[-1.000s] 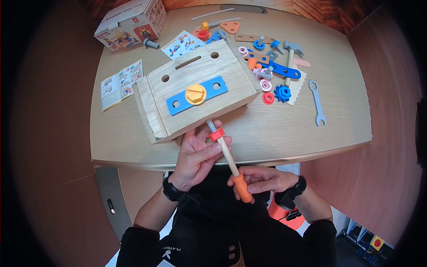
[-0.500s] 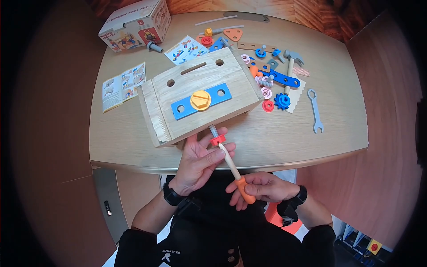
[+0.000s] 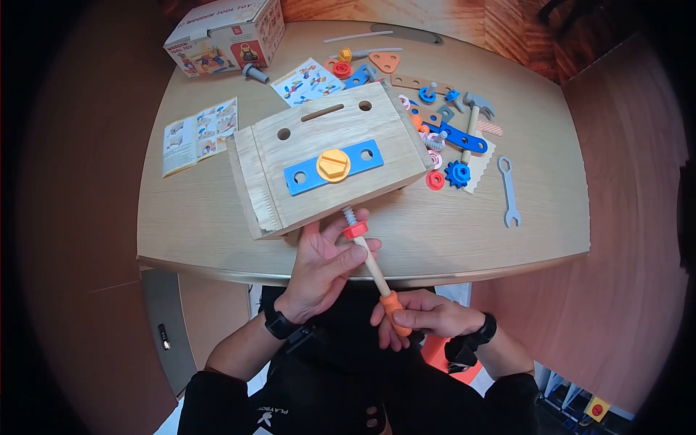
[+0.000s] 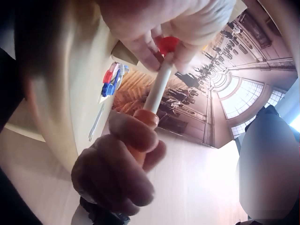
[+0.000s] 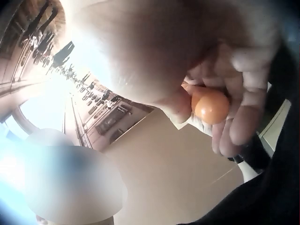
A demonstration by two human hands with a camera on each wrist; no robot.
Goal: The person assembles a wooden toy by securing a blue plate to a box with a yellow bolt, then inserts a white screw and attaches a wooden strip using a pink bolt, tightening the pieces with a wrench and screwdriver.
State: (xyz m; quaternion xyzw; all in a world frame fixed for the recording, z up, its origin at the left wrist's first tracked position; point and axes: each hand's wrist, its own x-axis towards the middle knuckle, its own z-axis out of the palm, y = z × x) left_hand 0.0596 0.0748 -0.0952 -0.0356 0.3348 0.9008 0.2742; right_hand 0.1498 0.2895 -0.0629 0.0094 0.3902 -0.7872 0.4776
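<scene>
A wooden toy toolbox (image 3: 341, 119) stands near the table's front edge, with a blue strip (image 3: 301, 176) and a yellow slotted bolt (image 3: 333, 165) on its upper face. Below its near edge is a red-headed bolt (image 3: 355, 230) with a grey thread. My left hand (image 3: 322, 264) holds this bolt at its head, the thumb lying by the tip of a toy screwdriver (image 3: 375, 274). That tip meets the red head. My right hand (image 3: 428, 315) grips the orange screwdriver handle (image 5: 211, 107) between thumb and curled fingers, in front of the table edge.
Right of the toolbox lie a hammer (image 3: 471, 130), a blue gear (image 3: 457, 174), a red nut (image 3: 435, 180) and several coloured parts. A grey wrench (image 3: 509, 192) is farther right. Instruction sheets (image 3: 203, 134) and a printed box (image 3: 225, 40) are at the left.
The right hand's fingers have shifted round the orange handle, and the screwdriver has turned slightly. The left hand stays at the bolt. The whole head view has drifted a little.
</scene>
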